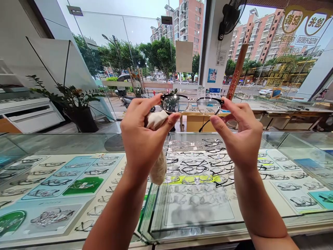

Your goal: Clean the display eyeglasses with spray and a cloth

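I hold a pair of black-rimmed glasses (192, 104) up at chest height, lenses facing me. My left hand (142, 133) pinches the left end of the frame between thumb and forefinger and also grips a cream cleaning cloth (159, 163) that hangs down below the palm. My right hand (240, 135) pinches the right end of the frame, fingers curled. One temple arm hangs down behind the right lens.
A glass display counter (197, 222) stretches below my arms, with several eyeglass frames laid out on trays inside. A potted plant (75, 104) stands at the left. Shop windows, a wall fan (230, 15) and another counter (286, 111) lie beyond.
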Motion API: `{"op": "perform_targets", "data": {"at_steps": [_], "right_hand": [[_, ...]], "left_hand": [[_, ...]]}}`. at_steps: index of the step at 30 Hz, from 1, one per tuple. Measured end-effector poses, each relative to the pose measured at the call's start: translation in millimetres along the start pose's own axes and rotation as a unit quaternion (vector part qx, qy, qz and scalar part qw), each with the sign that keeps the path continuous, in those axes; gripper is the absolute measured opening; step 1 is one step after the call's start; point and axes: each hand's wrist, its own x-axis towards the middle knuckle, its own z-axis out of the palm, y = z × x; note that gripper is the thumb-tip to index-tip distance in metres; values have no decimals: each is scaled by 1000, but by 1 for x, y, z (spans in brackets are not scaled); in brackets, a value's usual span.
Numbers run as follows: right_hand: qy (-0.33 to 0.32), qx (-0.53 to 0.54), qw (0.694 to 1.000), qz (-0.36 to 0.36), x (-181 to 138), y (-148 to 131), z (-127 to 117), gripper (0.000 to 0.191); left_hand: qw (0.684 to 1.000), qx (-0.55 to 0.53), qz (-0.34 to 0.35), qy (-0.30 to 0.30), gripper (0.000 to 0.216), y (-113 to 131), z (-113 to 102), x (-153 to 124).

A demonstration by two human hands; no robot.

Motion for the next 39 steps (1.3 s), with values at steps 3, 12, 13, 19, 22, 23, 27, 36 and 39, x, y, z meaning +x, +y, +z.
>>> {"op": "perform_targets", "data": {"at_steps": [3,12,13,19,22,23,27,36,39], "right_hand": [[0,4,1000,-1,0,0,0,47],[-1,17,1000,3,0,-3,-1,47],[-3,15,1000,5,0,-3,-1,48],[-10,19,1000,-4,1,-2,-1,48],[-10,24,1000,-10,1,-1,-2,48],[-9,23,1000,-11,1,-1,-2,47],[6,24,999,-19,0,-2,-2,45],[-37,55,998,9,1,3,0,44],[-47,67,996,18,2,6,2,44]], "left_hand": [[1000,1,1,-1,46,1,0,0],[1000,-19,-13,-5,45,1,-1,0],[1000,-21,-13,-4,45,2,-2,1],[1000,-11,-4,3,44,2,-3,1],[1000,-8,0,1,43,1,-3,2],[1000,-9,0,-1,42,0,-3,2],[1000,-18,-8,-20,41,-7,-4,6],[999,15,28,-2,49,-9,-5,5],[998,32,46,12,48,-9,-5,4]]}}
